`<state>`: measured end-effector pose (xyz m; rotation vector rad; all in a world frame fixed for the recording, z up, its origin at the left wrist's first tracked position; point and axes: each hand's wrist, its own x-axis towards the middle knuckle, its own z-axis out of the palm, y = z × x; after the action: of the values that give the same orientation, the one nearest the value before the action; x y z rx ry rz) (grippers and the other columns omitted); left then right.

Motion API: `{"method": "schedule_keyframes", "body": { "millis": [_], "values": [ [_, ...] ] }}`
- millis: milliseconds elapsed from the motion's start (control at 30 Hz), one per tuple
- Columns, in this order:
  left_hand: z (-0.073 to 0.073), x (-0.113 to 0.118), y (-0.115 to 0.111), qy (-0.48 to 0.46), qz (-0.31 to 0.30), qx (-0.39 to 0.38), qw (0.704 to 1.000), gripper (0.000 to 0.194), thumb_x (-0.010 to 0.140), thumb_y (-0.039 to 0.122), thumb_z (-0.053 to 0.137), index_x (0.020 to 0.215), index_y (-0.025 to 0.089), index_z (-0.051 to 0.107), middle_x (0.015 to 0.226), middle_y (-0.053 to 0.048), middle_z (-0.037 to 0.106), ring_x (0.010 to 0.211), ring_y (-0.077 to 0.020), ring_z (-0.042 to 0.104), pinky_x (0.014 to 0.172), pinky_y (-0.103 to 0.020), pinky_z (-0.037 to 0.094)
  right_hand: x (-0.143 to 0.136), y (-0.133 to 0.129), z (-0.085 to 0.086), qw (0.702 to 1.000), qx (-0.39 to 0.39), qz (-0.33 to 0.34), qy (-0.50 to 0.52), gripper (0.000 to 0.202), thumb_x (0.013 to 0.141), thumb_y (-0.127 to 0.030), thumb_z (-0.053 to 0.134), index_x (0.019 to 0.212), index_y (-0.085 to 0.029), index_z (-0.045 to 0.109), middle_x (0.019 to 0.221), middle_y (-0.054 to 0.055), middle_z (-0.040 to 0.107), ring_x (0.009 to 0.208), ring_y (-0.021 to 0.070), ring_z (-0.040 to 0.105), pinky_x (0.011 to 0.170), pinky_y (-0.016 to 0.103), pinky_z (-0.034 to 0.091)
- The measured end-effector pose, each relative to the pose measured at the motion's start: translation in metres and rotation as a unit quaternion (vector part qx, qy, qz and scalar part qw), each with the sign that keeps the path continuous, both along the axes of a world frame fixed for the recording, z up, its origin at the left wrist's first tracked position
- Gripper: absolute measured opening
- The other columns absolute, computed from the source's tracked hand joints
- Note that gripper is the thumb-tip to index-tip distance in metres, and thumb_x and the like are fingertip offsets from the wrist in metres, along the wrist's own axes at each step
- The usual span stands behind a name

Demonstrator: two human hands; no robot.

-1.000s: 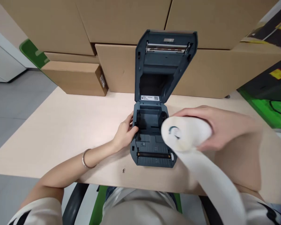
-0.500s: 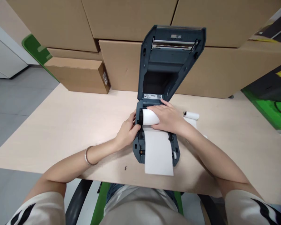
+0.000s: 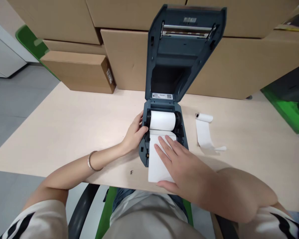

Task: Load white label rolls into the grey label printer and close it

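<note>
Printer point(image 3: 143, 155) on tabletop point(image 3: 89, 122), lid point(image 3: 174, 49) up, paper roll point(image 3: 162, 120) inside. L hand point(image 3: 134, 134) grips printer's L side. R hand point(image 3: 178, 162) flat, fingers apart, on paper strip point(image 3: 154, 162) extending past front edge. Small roll point(image 3: 205, 117) w/ loose tail to R.

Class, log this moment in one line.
left hand: holding dark blue-grey plastic printer; right hand: spread over white paper strip; white paper roll: inside printer; blue-grey lid: raised

I have the printer point(image 3: 175, 61) on the table point(image 3: 89, 119), a paper roll point(image 3: 162, 120) inside. A second roll point(image 3: 204, 117) lies right, boxes point(image 3: 126, 59) far.
</note>
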<state>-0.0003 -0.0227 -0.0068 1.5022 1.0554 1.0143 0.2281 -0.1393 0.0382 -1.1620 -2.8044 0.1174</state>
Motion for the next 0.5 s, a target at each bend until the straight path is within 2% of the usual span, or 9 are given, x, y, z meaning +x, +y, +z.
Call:
{"method": "schedule_keyframes", "body": {
  "millis": [133, 233, 300, 333, 367, 400, 433, 467, 500],
  "values": [
    [-0.007, 0.007, -0.005, -0.070, 0.013, -0.041, 0.997, 0.086, 0.089, 0.038, 0.066, 0.171, 0.020, 0.046, 0.188, -0.012, 0.048, 0.174, -0.0349, 0.047, 0.146, -0.052, 0.037, 0.000, 0.006, 0.005, 1.000, -0.008, 0.015, -0.021, 0.096, 0.105, -0.070, 0.068, 0.172, -0.003, 0.057, 0.181, 0.030, 0.046, 0.169, 0.0507, 0.049, 0.128, 0.066, 0.059],
    [-0.011, 0.012, -0.009, -0.121, 0.011, -0.067, 0.990, 0.081, 0.098, 0.048, 0.064, 0.173, 0.024, 0.046, 0.194, -0.007, 0.039, 0.182, -0.0323, 0.033, 0.152, -0.050, 0.028, 0.009, 0.018, 0.033, 0.999, -0.033, 0.034, -0.007, 0.087, 0.106, -0.076, 0.062, 0.163, -0.010, 0.070, 0.174, 0.025, 0.059, 0.160, 0.0478, 0.061, 0.127, 0.065, 0.059],
    [-0.014, 0.014, -0.010, -0.164, 0.006, -0.076, 0.983, 0.078, 0.101, 0.056, 0.060, 0.173, 0.027, 0.049, 0.194, -0.004, 0.039, 0.183, -0.0317, 0.031, 0.153, -0.050, 0.026, 0.022, 0.037, 0.059, 0.997, -0.063, 0.019, 0.029, 0.077, 0.109, -0.081, 0.050, 0.144, -0.020, 0.083, 0.159, 0.019, 0.075, 0.145, 0.0447, 0.073, 0.122, 0.064, 0.061],
    [-0.016, 0.014, -0.010, -0.178, 0.006, -0.076, 0.981, 0.077, 0.102, 0.059, 0.057, 0.172, 0.028, 0.050, 0.193, -0.003, 0.041, 0.183, -0.0312, 0.031, 0.153, -0.050, 0.025, 0.030, 0.052, 0.072, 0.996, -0.066, -0.026, 0.062, 0.073, 0.110, -0.082, 0.045, 0.127, -0.024, 0.087, 0.143, 0.017, 0.083, 0.132, 0.0433, 0.079, 0.115, 0.064, 0.064],
    [-0.018, 0.014, -0.009, -0.182, 0.008, -0.073, 0.980, 0.076, 0.102, 0.060, 0.055, 0.171, 0.027, 0.052, 0.192, -0.003, 0.043, 0.183, -0.0305, 0.031, 0.153, -0.050, 0.024, 0.039, 0.069, 0.081, 0.987, -0.065, -0.115, 0.093, 0.069, 0.112, -0.080, 0.042, 0.115, -0.028, 0.087, 0.128, 0.015, 0.086, 0.120, 0.0407, 0.081, 0.111, 0.064, 0.064],
    [-0.020, 0.014, -0.008, -0.180, 0.010, -0.068, 0.981, 0.075, 0.103, 0.060, 0.053, 0.171, 0.027, 0.054, 0.191, -0.003, 0.045, 0.184, -0.0294, 0.031, 0.154, -0.049, 0.024, 0.048, 0.089, 0.087, 0.967, -0.054, -0.214, 0.125, 0.067, 0.113, -0.078, 0.040, 0.111, -0.029, 0.085, 0.123, 0.014, 0.086, 0.119, 0.0395, 0.081, 0.113, 0.063, 0.062],
    [-0.021, 0.013, -0.008, -0.175, 0.013, -0.063, 0.983, 0.074, 0.104, 0.060, 0.052, 0.170, 0.027, 0.056, 0.190, -0.003, 0.047, 0.184, -0.0284, 0.031, 0.154, -0.048, 0.023, 0.056, 0.110, 0.087, 0.940, -0.029, -0.296, 0.168, 0.063, 0.113, -0.076, 0.041, 0.116, -0.028, 0.083, 0.127, 0.015, 0.084, 0.125, 0.0393, 0.078, 0.117, 0.062, 0.059],
    [-0.022, 0.012, -0.007, -0.170, 0.013, -0.059, 0.984, 0.072, 0.105, 0.060, 0.050, 0.169, 0.027, 0.057, 0.190, -0.002, 0.047, 0.184, -0.0276, 0.030, 0.154, -0.047, 0.022, 0.063, 0.130, 0.084, 0.913, -0.009, -0.343, 0.222, 0.061, 0.113, -0.072, 0.043, 0.130, -0.026, 0.078, 0.140, 0.017, 0.080, 0.136, 0.0390, 0.074, 0.123, 0.060, 0.055],
    [-0.023, 0.012, -0.007, -0.167, 0.010, -0.058, 0.984, 0.072, 0.106, 0.060, 0.049, 0.169, 0.027, 0.057, 0.190, -0.001, 0.046, 0.184, -0.0274, 0.030, 0.154, -0.048, 0.023, 0.068, 0.150, 0.076, 0.897, -0.019, -0.347, 0.274, 0.067, 0.114, -0.066, 0.040, 0.155, -0.020, 0.065, 0.164, 0.020, 0.068, 0.155, 0.0375, 0.063, 0.132, 0.057, 0.047]
  ]
}}
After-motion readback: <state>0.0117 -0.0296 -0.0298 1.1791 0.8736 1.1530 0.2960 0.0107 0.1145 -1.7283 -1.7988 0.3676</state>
